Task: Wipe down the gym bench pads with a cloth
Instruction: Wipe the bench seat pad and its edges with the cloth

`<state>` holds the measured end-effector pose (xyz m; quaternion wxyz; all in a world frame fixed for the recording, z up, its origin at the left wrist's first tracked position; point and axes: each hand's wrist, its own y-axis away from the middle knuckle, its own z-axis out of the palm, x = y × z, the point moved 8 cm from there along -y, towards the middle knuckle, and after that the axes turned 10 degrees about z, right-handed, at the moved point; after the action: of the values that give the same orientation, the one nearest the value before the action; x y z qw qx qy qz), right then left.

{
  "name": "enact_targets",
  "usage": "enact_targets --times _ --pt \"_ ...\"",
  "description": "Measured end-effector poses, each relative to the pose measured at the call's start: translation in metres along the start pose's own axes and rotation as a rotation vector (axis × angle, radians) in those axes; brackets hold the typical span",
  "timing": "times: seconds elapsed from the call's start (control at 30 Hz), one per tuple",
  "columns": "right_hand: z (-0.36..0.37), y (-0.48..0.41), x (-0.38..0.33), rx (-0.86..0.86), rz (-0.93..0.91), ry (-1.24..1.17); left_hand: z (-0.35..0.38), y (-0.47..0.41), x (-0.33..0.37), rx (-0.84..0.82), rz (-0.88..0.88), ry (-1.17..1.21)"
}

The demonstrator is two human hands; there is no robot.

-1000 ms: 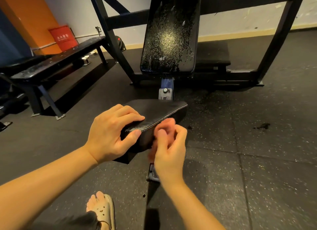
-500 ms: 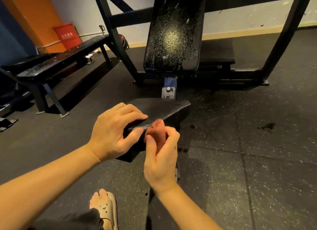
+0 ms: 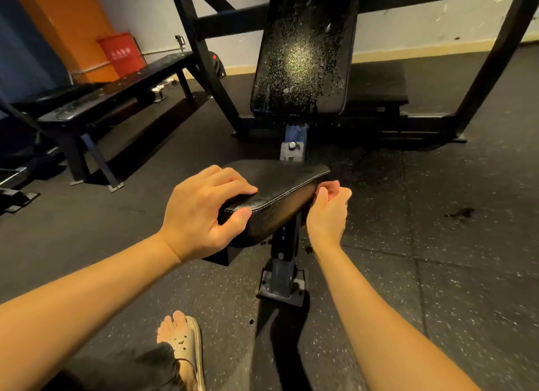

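Left hand (image 3: 204, 213) grips the near left corner of the black seat pad (image 3: 280, 186). Its fingers lie on top and its thumb presses the front side, so it is clamped on the pad. My right hand (image 3: 328, 210) is at the other side of that pad, just beside the right edge. Its fingers (image 3: 331, 186) are curled in. I cannot tell from here if they are closed on the cloth or on nothing, because the hand hides what is inside. So the seat pad sits right between my two hands. A pale stitched line runs along its top edge.

Below the right hand a dark metal post (image 3: 284, 262) holds the pad up and stands on the speckled black floor (image 3: 437, 274). Past both hands, farther from me, the tall back pad (image 3: 300, 55) leans up, covered in small shiny specks. A black frame (image 3: 210, 70) stands around it. Far off to the left of the left hand is a long flat bench (image 3: 116, 90), and behind that a red box (image 3: 121, 54). To the right of the right hand, well apart, there is a dark spot (image 3: 460, 212) on the floor. Under my left arm I see one foot in a tan sandal (image 3: 183, 338).
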<state>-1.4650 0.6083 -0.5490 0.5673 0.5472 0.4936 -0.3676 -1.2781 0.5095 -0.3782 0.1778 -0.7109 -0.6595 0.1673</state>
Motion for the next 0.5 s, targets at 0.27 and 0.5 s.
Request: enact_targets --times 0.27,0.5 --pt "0.001 0.14 -0.04 -0.131 -0.694 -0.109 0.001 0.0 -0.005 0.004 -0.006 0.014" --pt "0.004 0.124 -0.041 -0.144 -0.539 -0.125 0.0 0.0 -0.005 -0.027 -0.015 0.005"
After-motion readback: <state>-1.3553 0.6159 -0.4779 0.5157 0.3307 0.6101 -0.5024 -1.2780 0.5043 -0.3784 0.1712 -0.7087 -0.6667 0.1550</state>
